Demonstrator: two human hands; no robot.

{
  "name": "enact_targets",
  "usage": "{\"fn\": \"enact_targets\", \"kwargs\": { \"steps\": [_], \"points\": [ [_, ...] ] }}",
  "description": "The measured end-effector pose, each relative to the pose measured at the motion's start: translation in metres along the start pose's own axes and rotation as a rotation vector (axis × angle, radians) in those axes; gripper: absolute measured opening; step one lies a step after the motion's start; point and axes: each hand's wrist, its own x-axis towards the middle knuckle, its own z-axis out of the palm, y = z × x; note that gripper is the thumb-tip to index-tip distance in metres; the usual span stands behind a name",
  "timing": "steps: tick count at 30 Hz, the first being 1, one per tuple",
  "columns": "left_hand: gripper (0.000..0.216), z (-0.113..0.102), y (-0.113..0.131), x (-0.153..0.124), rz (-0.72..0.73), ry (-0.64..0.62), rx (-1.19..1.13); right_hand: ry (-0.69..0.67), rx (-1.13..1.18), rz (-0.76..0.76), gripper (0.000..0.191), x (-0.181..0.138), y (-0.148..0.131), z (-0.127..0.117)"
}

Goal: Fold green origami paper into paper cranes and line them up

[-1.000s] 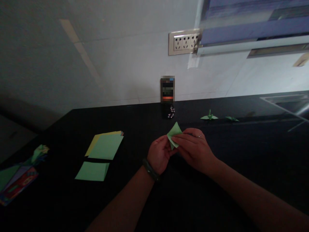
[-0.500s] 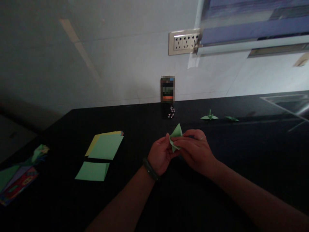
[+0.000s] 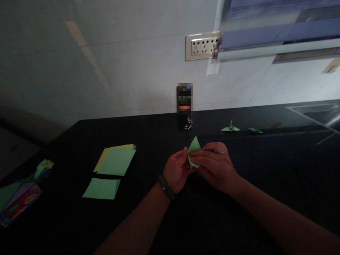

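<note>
left hand (image 3: 176,171) + right hand (image 3: 215,166) both pinching the half-folded green paper (image 3: 193,150) | held up just in front of the phone (image 3: 184,99) | risk imo: dim light, thumbs slip, crooked crease or a tear

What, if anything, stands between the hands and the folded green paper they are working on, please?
Nothing visible does. The left hand and the right hand both pinch the folded green paper directly, holding it up above the black table.
</note>
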Motion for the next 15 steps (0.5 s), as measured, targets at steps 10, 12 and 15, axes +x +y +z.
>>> {"fn": "enact_targets", "kwargs": {
  "steps": [10,12,15],
  "points": [
    [0.027,-0.0001,-0.0036,0.0030,0.056,0.000,-0.015,-0.015,-0.037,0.020,0.018,0.0014,-0.0042,0.0019],
    [0.027,-0.0006,-0.0040,0.0029,0.051,-0.005,-0.011,-0.019,-0.050,0.024,0.017,0.0015,-0.0044,0.0021],
    [0.026,-0.0009,-0.0041,0.0020,0.038,-0.018,0.008,-0.011,-0.038,0.078,0.012,0.0014,-0.0049,0.0028]
  ]
}}
